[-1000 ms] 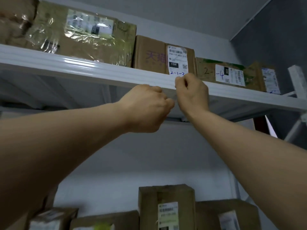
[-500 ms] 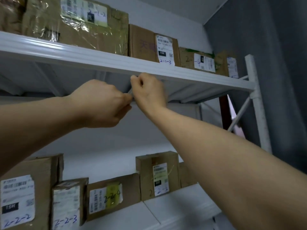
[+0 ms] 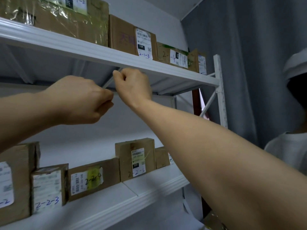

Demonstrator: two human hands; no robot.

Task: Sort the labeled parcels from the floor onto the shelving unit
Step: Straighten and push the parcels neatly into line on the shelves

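Just under the front edge of the upper shelf (image 3: 103, 53), left hand (image 3: 83, 100) and right hand (image 3: 132, 85) raised close together, fingers of both curled in, a thin pale bar (image 3: 109, 81) showing between them. Cannot tell whether either hand grips that bar or merely clenches. On the upper shelf, labeled parcels (image 3: 66, 22) in a row, the parcel marked 2-1-3 (image 3: 123, 36) right above the right hand; well below it, lower parcels (image 3: 48, 188).

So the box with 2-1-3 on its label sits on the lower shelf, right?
Not quite: the box marked 2-1-3 sits on the upper shelf, as the head view shows. The lower shelf holds the box marked 2-2-3.
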